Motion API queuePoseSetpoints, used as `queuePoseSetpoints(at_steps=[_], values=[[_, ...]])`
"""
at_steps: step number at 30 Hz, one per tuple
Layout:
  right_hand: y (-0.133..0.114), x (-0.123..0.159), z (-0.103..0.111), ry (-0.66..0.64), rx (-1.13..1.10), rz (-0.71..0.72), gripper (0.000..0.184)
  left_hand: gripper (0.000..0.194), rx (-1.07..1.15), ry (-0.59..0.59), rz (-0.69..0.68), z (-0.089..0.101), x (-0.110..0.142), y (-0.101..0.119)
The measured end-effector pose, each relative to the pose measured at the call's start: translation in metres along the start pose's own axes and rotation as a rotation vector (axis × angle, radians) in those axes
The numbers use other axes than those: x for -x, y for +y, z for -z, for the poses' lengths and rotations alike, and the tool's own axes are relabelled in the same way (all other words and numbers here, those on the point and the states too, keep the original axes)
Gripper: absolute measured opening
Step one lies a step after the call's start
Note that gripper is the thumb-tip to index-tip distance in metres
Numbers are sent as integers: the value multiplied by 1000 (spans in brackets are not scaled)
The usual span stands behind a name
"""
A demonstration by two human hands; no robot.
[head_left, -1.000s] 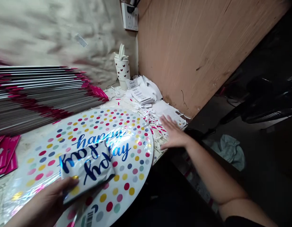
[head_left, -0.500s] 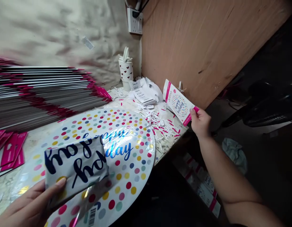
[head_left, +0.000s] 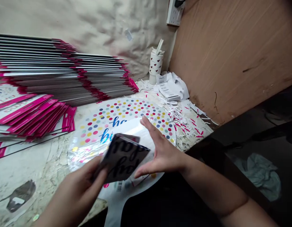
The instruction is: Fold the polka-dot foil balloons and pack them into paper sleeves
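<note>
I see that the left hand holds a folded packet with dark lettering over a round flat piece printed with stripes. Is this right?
Not fully: the round flat piece is printed with coloured dots, not stripes, as the head view shows. The left hand does hold the folded packet with dark lettering over it.

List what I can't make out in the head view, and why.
Head view:
Lettering on the dotted round sheet: partly covered by a white card, the folded foil packet and the right hand.
The packet's print: blurred.
Left hand: some fingers hidden behind the packet.
Wall socket: cut off by the top edge.
Printed labels: text too small.
</note>
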State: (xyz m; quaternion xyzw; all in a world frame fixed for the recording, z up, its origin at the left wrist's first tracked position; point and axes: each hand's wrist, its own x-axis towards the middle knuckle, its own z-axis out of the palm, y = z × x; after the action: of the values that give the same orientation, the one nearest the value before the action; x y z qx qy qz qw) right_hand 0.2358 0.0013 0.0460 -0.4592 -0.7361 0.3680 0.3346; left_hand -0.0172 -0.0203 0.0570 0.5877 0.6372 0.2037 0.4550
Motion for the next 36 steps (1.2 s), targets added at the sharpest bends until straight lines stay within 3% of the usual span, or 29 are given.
queuePoseSetpoints(at_steps=[2, 5, 7, 8, 9, 11, 12, 13, 15, 17, 18, 20, 23, 25, 26, 28, 33, 36], values=[[0, -12, 6, -169, -180, -7, 124, 28, -61, -167, -148, -7, -3, 10], [15, -24, 5, -505, -513, -144, 85, 31, -59, -327, -219, -11, -10, 24], [32, -28, 7, -662, -648, -267, 52, 30, -91, -330, -254, -12, -14, 30], [41, -30, 10, -686, -685, -332, 43, 29, -132, -245, -299, -15, -16, 32], [51, -31, 15, -651, -709, -397, 37, 28, -184, -97, -364, -20, -17, 34], [70, -35, 27, -369, -713, -503, 36, 28, -287, 276, -534, -40, -18, 35], [78, -38, 33, -179, -698, -534, 36, 27, -336, 389, -623, -54, -18, 35], [84, -41, 39, 2, -677, -548, 36, 27, -389, 405, -690, -69, -19, 33], [92, -46, 48, 225, -658, -534, 36, 34, -521, 217, -719, -101, -21, 25], [91, -48, 53, 229, -697, -509, 37, 53, -657, -13, -638, -119, -24, 13], [89, -47, 54, 213, -722, -495, 36, 62, -696, -112, -606, -119, -26, 5], [83, -43, 57, 186, -758, -461, 36, 63, -681, -342, -606, -100, -28, -8], [81, -35, 56, 124, -811, -453, 37, 36, -529, -725, -559, -39, -29, -17], [86, -33, 49, 77, -800, -511, 36, 30, -483, -815, -405, -3, -29, -13], [89, -33, 43, 70, -750, -547, 35, 29, -484, -825, -344, 7, -31, -9], [97, -32, 31, 96, -600, -596, 33, 28, -521, -762, -333, 9, -37, 0], [101, -13, 10, 193, -424, -568, 35, 25, -687, -305, -727, -49, -65, 8], [93, 5, 9, 233, -360, -529, 34, 20, -756, -215, -846, -70, -79, 1]])
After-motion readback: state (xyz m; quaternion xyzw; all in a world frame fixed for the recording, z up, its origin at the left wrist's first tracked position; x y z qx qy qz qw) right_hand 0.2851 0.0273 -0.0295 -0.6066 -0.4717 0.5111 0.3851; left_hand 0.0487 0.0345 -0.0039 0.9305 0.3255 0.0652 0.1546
